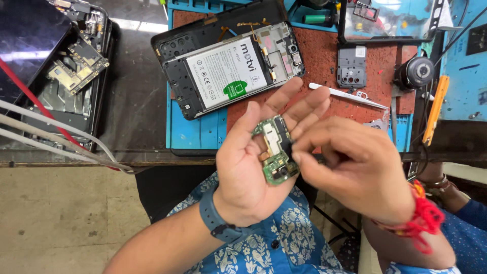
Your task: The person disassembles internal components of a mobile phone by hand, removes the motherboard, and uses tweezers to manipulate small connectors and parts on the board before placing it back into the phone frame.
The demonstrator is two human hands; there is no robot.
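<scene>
Phone-repair workshop; opened phone [231,71], tweezers [347,95]

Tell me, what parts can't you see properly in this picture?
Head view:
- The right edge of the green circuit board is covered by the right hand; its fingertips are hidden.
- The board's underside faces the left hand.
- The opened phone partly covers the black back cover.
- The tray is cut off by the top edge.
</scene>
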